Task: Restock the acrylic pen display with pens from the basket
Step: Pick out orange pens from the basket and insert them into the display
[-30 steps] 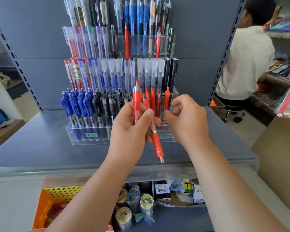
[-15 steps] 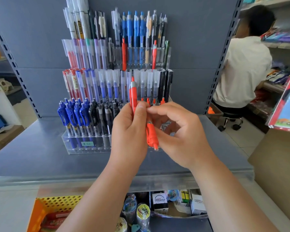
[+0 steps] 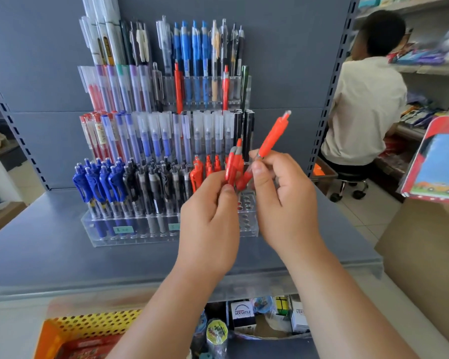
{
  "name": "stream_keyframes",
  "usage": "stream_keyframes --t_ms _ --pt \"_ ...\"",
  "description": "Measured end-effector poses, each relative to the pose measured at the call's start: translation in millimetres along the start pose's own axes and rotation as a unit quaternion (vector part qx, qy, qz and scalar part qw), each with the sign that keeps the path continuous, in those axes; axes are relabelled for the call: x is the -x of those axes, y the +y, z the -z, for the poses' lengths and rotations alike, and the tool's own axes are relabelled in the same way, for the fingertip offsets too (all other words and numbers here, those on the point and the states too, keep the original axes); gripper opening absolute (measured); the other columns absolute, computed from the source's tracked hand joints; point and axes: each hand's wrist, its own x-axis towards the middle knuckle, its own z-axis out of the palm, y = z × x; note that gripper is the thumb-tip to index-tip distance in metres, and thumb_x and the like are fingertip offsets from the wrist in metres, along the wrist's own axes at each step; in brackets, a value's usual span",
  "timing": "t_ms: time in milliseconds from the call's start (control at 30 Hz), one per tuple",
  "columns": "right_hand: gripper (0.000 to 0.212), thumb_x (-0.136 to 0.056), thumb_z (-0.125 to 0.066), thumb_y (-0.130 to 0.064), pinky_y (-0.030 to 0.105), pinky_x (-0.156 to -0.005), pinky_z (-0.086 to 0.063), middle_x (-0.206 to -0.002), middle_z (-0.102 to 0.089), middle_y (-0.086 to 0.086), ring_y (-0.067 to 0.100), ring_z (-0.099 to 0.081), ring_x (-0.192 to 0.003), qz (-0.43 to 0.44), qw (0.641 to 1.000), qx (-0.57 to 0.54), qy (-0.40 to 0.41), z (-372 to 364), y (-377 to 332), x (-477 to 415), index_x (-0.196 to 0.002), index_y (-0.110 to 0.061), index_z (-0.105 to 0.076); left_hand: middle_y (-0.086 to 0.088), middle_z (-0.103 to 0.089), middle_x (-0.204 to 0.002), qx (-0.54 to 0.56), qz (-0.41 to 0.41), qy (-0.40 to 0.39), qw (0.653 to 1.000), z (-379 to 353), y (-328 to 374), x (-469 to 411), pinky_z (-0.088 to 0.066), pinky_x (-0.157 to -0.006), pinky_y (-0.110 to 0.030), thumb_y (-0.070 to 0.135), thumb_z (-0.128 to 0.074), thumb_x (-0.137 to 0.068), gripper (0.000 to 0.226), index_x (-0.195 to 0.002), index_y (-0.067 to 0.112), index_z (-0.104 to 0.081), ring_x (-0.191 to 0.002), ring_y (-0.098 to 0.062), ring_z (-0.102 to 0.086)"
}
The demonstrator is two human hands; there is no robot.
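Observation:
A tiered acrylic pen display (image 3: pixel 249 230) stands on the grey shelf, with blue, black and red pens in its front row and open holes at its right end. My left hand (image 3: pixel 209 224) grips a small bunch of red pens (image 3: pixel 233 167) upright in front of that row. My right hand (image 3: pixel 285 203) pinches a single red pen (image 3: pixel 273 134), which tilts up to the right with its clicker end uppermost. The yellow and orange basket (image 3: pixel 88 322) sits low at the left, below the shelf edge.
The grey shelf (image 3: pixel 49 255) carries the display against a grey back panel. A person in a white shirt (image 3: pixel 363 110) sits on a stool at the right by shelves of stationery. Boxes and small goods (image 3: pixel 244 316) lie on the lower shelf. A cardboard box (image 3: pixel 425 255) stands right.
My right hand has drawn one red pen out of the bunch and swung it so that it points up and to the right. The left hand keeps the remaining pens.

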Motion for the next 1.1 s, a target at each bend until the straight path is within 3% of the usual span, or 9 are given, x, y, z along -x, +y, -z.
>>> stream_keyframes --t_ms 133,200,333,400,533,667,767,867,1100 --pt "0.014 -0.100 -0.057 -0.023 0.010 -0.068 -0.040 -0.085 -0.063 -0.010 0.003 -0.059 -0.076 -0.029 0.999 0.014 0.010 0 4 -3 -0.105 -0.018 -0.068 -0.005 -0.053 -0.064 -0.027 -0.020 0.041 0.999 4 -3 -4 -0.036 -0.052 -0.039 0.022 -0.048 -0.102 0.023 -0.084 0.023 -0.063 -0.055 -0.020 -0.042" --pt "0.015 -0.098 -0.059 -0.023 0.010 -0.065 -0.039 -0.083 -0.065 -0.010 0.003 -0.059 -0.074 -0.039 0.999 0.035 0.011 0 9 -5 -0.105 -0.019 -0.072 -0.002 -0.065 -0.075 -0.041 -0.025 0.062 0.997 6 -4 -8 -0.047 -0.057 -0.038 0.024 -0.053 -0.101 0.020 -0.088 0.034 -0.066 -0.063 -0.024 -0.054" --pt "0.016 -0.099 -0.058 -0.025 0.029 -0.071 -0.048 -0.082 -0.067 -0.006 0.009 -0.059 -0.078 -0.048 0.996 0.069 -0.021 -3 20 -6 -0.099 -0.020 -0.074 0.017 -0.067 -0.080 -0.060 -0.013 0.072 0.996 11 -6 -10 -0.049 -0.056 -0.018 0.024 -0.061 -0.098 0.025 -0.086 0.046 -0.063 -0.061 0.000 -0.055" --pt "0.017 -0.099 -0.057 -0.027 0.039 -0.068 -0.049 -0.078 -0.066 -0.003 0.015 -0.059 -0.075 -0.053 0.995 0.076 -0.033 -6 25 -5 -0.096 -0.021 -0.072 0.013 -0.068 -0.073 -0.064 -0.012 0.073 0.995 12 -9 -11 -0.046 -0.052 -0.016 0.026 -0.063 -0.096 0.020 -0.088 0.043 -0.067 -0.057 0.001 -0.054" --pt "0.018 -0.099 -0.054 -0.029 0.041 -0.063 -0.050 -0.072 -0.063 -0.003 0.019 -0.058 -0.070 -0.061 0.994 0.077 -0.042 -10 30 -5 -0.095 -0.024 -0.070 0.015 -0.068 -0.073 -0.054 -0.011 0.074 0.996 12 -10 -11 -0.044 -0.055 -0.007 0.022 -0.066 -0.094 0.015 -0.092 0.037 -0.069 -0.064 0.003 -0.060" --pt "0.017 -0.100 -0.053 -0.030 0.041 -0.066 -0.053 -0.079 -0.068 -0.006 0.017 -0.063 -0.077 -0.067 0.993 0.080 -0.046 -10 27 -6 -0.100 -0.027 -0.070 0.024 -0.067 -0.082 -0.090 -0.028 0.076 0.993 14 -9 -13 -0.046 -0.059 -0.009 0.022 -0.066 -0.094 0.024 -0.086 0.045 -0.062 -0.070 0.004 -0.061" --pt "0.017 -0.101 -0.052 -0.029 0.041 -0.068 -0.054 -0.082 -0.068 -0.010 0.014 -0.064 -0.080 -0.069 0.993 0.082 -0.055 -13 24 -6 -0.105 -0.031 -0.069 0.020 -0.068 -0.079 -0.116 -0.056 0.071 0.989 14 -10 -12 -0.048 -0.059 -0.011 0.021 -0.067 -0.093 0.030 -0.089 0.050 -0.062 -0.071 0.002 -0.062" --pt "0.016 -0.101 -0.050 -0.029 0.043 -0.066 -0.054 -0.078 -0.066 -0.007 0.017 -0.064 -0.077 -0.076 0.991 0.095 -0.052 -13 23 -5 -0.099 -0.028 -0.066 0.016 -0.069 -0.081 -0.123 -0.064 0.066 0.988 11 -11 -10 -0.049 -0.061 -0.014 0.022 -0.067 -0.093 0.022 -0.101 0.042 -0.070 -0.070 -0.001 -0.063" --pt "0.012 -0.100 -0.054 -0.031 0.036 -0.060 -0.050 -0.067 -0.058 -0.014 0.011 -0.056 -0.065 -0.070 0.990 0.115 -0.050 -12 21 -7 -0.092 -0.032 -0.063 0.020 -0.067 -0.079 -0.137 -0.065 0.071 0.986 12 -13 -11 -0.051 -0.057 -0.020 0.025 -0.065 -0.094 0.029 -0.088 0.052 -0.061 -0.065 -0.004 -0.061"
